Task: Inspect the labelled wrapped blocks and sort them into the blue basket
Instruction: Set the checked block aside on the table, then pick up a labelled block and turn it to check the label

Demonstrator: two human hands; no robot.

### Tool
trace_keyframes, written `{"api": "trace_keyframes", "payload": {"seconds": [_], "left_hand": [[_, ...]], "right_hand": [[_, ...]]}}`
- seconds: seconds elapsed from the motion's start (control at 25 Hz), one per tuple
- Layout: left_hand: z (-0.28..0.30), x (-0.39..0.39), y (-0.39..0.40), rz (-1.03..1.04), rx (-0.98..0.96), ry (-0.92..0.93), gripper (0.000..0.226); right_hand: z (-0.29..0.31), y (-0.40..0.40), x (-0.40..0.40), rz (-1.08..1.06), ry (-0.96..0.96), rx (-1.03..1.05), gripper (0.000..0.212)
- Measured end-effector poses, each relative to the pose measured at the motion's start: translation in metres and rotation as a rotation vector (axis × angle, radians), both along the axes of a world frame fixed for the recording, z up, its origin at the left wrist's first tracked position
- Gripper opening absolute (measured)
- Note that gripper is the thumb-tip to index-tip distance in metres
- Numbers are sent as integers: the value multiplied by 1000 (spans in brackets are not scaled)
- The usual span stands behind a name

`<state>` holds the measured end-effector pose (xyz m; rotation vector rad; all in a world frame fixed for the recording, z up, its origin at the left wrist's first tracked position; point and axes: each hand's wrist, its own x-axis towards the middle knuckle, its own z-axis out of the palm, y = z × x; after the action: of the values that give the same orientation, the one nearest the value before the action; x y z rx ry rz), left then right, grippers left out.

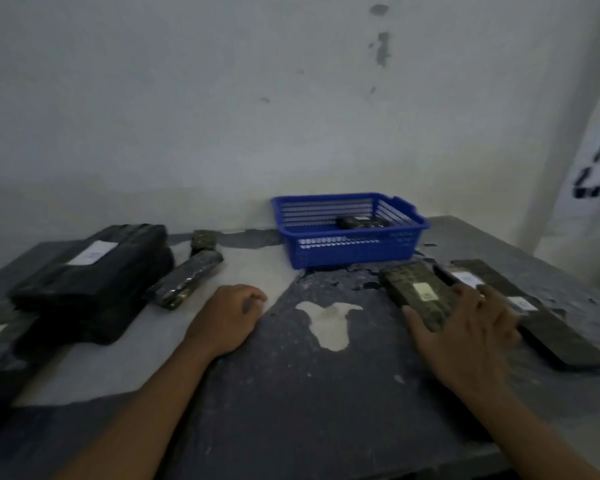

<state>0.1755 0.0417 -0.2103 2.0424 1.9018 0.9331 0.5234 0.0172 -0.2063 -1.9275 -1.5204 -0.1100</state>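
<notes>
The right hand (464, 327) lies fingers spread over the near end of a labelled block (414, 294), thumb along its left edge, fingers curling over its right side, so it grips the block where it lies on the surface (291, 393); the block bears a pale label on its upper face and points toward the basket (350, 230); just right of it lie two more dark blocks, a narrow one (464, 278) partly under the fingers and a longer flat one (548, 323), each with a white label; the blue basket stands at the back against the wall (222, 98), with one wrapped block (359, 222) inside it; the left hand (236, 306) rests on the surface with fingers loosely curled under, holding nothing; left of it a shiny wrapped block (187, 278) lies slantwise, a smaller piece (203, 239) just behind it; farther left sits a stack of dark packs (90, 282), the top one with a white label; the surface is dark with worn pale patches; blur hides the label text.
</notes>
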Motion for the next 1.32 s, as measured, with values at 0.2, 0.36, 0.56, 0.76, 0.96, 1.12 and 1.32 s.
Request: {"api": "trace_keyframes", "payload": {"seconds": [0.2, 0.36, 0.56, 0.76, 0.96, 1.12, 1.32], "left_hand": [[6, -8, -6, 116, 34, -97, 27], [5, -10, -16, 229, 210, -140, 29], [13, -48, -9, 532, 264, -91, 49], [4, -68, 3, 705, 110, 28, 53], [8, -67, 5, 778, 176, 37, 39], [22, -57, -5, 691, 446, -165, 32], [25, -38, -20, 270, 475, -440, 23]], "right_hand": [[28, 14, -88, 607, -213, -67, 34], [33, 50, -179, 953, -99, -294, 18], [6, 83, -209, 978, 3, -241, 11], [-2, 93, -198, 985, 377, -150, 12], [-2, 94, -200, 991, 524, -150, 13], [0, 91, -197, 983, 607, -157, 13], [10, 89, -197, 941, 991, -183, 24]]}}
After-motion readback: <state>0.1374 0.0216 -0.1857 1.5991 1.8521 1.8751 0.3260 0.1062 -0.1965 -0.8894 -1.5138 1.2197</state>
